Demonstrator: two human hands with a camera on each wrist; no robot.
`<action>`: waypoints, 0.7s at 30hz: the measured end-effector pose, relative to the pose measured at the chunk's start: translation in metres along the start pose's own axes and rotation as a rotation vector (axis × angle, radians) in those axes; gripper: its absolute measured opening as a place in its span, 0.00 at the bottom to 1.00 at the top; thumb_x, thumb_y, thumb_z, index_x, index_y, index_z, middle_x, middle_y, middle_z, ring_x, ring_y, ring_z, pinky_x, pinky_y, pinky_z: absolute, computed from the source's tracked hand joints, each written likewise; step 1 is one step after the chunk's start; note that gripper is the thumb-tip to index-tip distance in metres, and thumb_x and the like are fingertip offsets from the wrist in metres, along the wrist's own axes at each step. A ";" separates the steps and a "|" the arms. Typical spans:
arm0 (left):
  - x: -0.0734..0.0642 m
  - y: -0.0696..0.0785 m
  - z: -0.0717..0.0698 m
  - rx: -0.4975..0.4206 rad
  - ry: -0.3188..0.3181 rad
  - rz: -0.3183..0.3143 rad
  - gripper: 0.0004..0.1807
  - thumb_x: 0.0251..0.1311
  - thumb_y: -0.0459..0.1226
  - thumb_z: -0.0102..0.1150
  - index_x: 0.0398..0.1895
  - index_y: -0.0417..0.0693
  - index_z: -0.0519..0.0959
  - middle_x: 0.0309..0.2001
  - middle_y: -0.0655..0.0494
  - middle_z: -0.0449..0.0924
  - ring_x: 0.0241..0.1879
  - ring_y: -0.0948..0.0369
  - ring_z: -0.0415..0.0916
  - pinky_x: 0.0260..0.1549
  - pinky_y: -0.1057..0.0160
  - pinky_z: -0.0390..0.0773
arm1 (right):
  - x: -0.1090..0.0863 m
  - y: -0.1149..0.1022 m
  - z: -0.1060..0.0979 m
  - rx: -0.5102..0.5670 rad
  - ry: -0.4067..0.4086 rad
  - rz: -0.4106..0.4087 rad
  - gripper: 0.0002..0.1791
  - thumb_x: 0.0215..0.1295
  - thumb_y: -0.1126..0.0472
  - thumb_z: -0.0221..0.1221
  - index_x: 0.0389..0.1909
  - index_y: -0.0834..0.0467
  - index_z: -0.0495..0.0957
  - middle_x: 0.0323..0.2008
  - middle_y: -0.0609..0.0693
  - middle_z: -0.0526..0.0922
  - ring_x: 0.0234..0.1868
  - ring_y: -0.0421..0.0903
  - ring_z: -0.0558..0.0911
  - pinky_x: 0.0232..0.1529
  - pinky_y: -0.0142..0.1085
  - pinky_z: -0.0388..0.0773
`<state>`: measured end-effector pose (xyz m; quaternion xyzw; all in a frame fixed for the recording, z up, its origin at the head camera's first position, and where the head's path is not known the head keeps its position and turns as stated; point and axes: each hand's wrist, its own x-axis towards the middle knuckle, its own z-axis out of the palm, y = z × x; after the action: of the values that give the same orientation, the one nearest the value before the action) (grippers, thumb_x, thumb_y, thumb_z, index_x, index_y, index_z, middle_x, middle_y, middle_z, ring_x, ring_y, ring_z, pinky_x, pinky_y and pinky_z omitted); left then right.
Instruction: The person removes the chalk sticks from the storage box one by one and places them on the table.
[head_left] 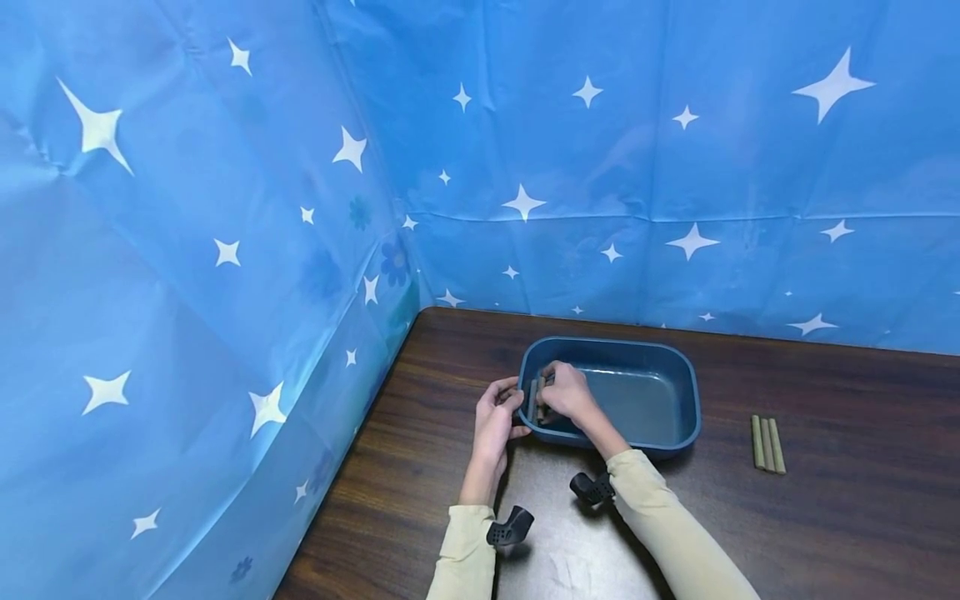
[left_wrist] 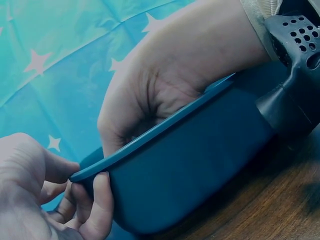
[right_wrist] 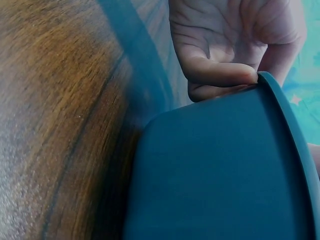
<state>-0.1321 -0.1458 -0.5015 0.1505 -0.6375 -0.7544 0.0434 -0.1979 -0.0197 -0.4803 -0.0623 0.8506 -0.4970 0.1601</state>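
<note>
Three olive-green sticks lie side by side on a dark wood-grain bench at the lower right of the frame, apart from a blue tub at lower centre. At the tub's left end, the left hand pinches the rim between thumb and fingers, a grip seen again at the lower left of the left-wrist view and the top of the right-wrist view. Beside it, the right hand reaches over the near rim, its fingers bent down among brown sticks inside the tub; whether they pinch one cannot be told, as the tub wall hides the fingertips in the left-wrist view. A greyish stick stands nearest the left wall, next to the brown ones. Both arms enter from the bottom edge in cream sleeves, each wrist bearing a black perforated mount. Blue sheeting printed with white four-pointed stars fills the top and left of the frame.
</note>
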 end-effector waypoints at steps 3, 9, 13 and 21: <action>0.000 -0.002 -0.001 -0.007 -0.006 0.003 0.21 0.72 0.32 0.55 0.64 0.31 0.73 0.44 0.52 0.74 0.33 0.60 0.75 0.17 0.69 0.78 | 0.000 0.001 -0.001 0.027 -0.004 0.007 0.24 0.58 0.75 0.62 0.58 0.73 0.75 0.39 0.62 0.83 0.33 0.52 0.84 0.32 0.42 0.87; 0.001 -0.001 -0.001 -0.009 -0.007 0.004 0.21 0.71 0.32 0.55 0.63 0.31 0.74 0.44 0.51 0.74 0.33 0.60 0.75 0.18 0.69 0.78 | -0.002 0.004 -0.007 0.120 -0.035 0.017 0.24 0.60 0.77 0.61 0.59 0.73 0.74 0.42 0.64 0.81 0.35 0.52 0.84 0.31 0.43 0.87; 0.001 -0.002 -0.001 -0.005 0.001 -0.001 0.20 0.71 0.32 0.56 0.62 0.33 0.75 0.45 0.48 0.75 0.32 0.61 0.75 0.19 0.68 0.78 | -0.004 0.006 -0.017 0.188 -0.063 0.026 0.25 0.61 0.78 0.59 0.61 0.72 0.73 0.45 0.67 0.81 0.36 0.54 0.85 0.30 0.44 0.88; 0.001 -0.002 -0.001 -0.006 0.016 -0.008 0.19 0.70 0.31 0.56 0.61 0.33 0.76 0.45 0.49 0.75 0.33 0.59 0.76 0.19 0.69 0.78 | -0.014 0.011 -0.048 0.251 -0.096 0.002 0.26 0.67 0.78 0.56 0.67 0.74 0.69 0.53 0.74 0.78 0.43 0.60 0.86 0.34 0.46 0.88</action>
<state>-0.1329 -0.1464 -0.5034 0.1588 -0.6342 -0.7553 0.0458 -0.2002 0.0290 -0.4648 -0.0649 0.7730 -0.5959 0.2077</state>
